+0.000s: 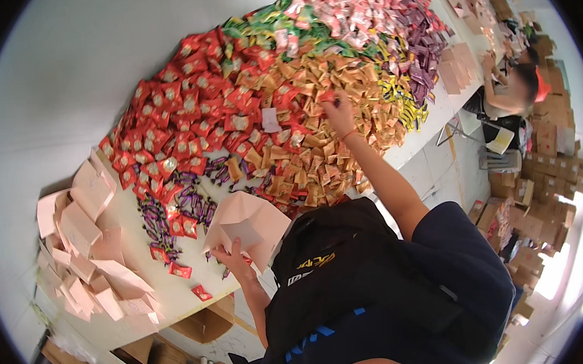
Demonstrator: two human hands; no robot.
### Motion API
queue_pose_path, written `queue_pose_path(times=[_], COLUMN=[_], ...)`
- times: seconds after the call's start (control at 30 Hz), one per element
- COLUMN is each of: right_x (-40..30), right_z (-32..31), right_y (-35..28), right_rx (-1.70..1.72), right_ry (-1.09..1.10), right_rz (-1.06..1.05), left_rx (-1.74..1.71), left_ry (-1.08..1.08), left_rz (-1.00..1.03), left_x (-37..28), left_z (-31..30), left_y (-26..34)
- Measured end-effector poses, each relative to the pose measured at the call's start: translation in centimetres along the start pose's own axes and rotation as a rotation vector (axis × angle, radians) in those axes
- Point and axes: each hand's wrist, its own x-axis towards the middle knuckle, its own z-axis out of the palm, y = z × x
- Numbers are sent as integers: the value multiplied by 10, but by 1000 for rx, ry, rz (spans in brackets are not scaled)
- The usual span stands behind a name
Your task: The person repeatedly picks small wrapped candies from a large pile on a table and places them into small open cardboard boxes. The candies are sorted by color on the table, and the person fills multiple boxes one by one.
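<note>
My left hand [236, 264] grips the edge of an open pale pink paper box [269, 219] with its thumb on the near flap. The box is tilted in front of my body, its mouth facing up. My right hand [340, 115] is over the pile of gold-wrapped candies [331, 164], its fingers closed on a red-wrapped candy and a small dark one. A large heap of red-wrapped candies [189, 103] lies to the left of it. Small purple-wrapped candies [191, 201] are scattered near the box.
Folded pink boxes [79, 227] are heaped on the table [139, 248] at left. Green [260, 29], pink [355, 10], purple [422, 51] and yellow [402, 98] wrapped candies lie farther off. Another person [513, 90] sits at right, near stacked cardboard boxes [554, 128].
</note>
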Motion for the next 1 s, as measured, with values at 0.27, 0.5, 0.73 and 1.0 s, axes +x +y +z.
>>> queue_pose_path(times=[0.27, 0.5, 0.73, 1.0], right_x=[68, 159, 244, 243], right_z=[-90, -68, -7, -15], right_y=[53, 8, 2, -2], right_rx=[-545, -165, -715, -387], right_ry=[-68, 42, -414, -139], right_rz=[-238, -482, -639, -567], left_rx=[82, -26, 71, 83], left_ry=[-126, -101, -52, -75], left_rz=[125, 88, 65, 64], left_x=[-40, -68, -65, -69], left_z=[57, 119, 153, 155], left_y=[3, 17, 11, 11])
